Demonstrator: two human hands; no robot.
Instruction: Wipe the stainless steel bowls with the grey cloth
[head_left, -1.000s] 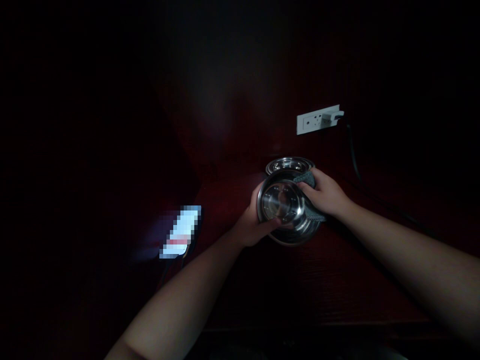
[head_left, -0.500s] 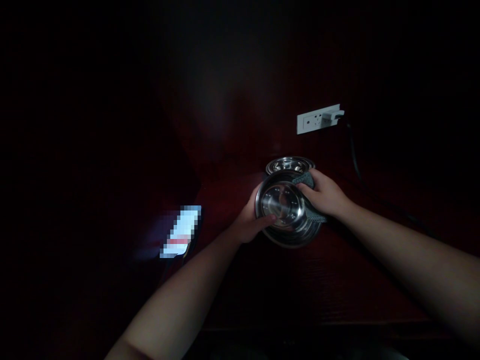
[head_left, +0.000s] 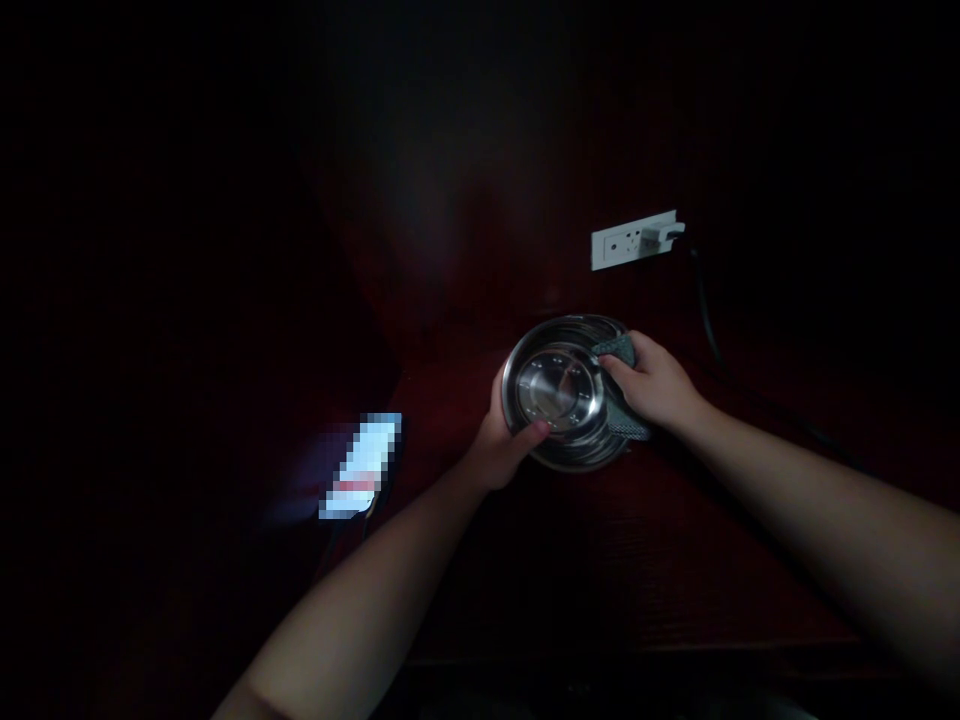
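Observation:
A shiny steel bowl (head_left: pixel 559 400) is held above a dark red wooden table (head_left: pixel 675 560). My left hand (head_left: pixel 499 440) grips the bowl's left rim, thumb over the edge. My right hand (head_left: pixel 656 385) is closed on a grey patterned cloth (head_left: pixel 621 352) pressed against the bowl's right side. Behind the held bowl the rim of a second steel bowl (head_left: pixel 600 324) just shows; most of it is hidden.
A lit phone screen (head_left: pixel 364 465) lies on the table to the left, with a cable at its near end. A white wall socket (head_left: pixel 634 240) with a plug and a dark cord (head_left: pixel 705 310) sits on the back panel. The surroundings are very dark.
Both hands have carried the bowl up and a little to the left, so it now covers most of the second bowl behind. The grips are unchanged.

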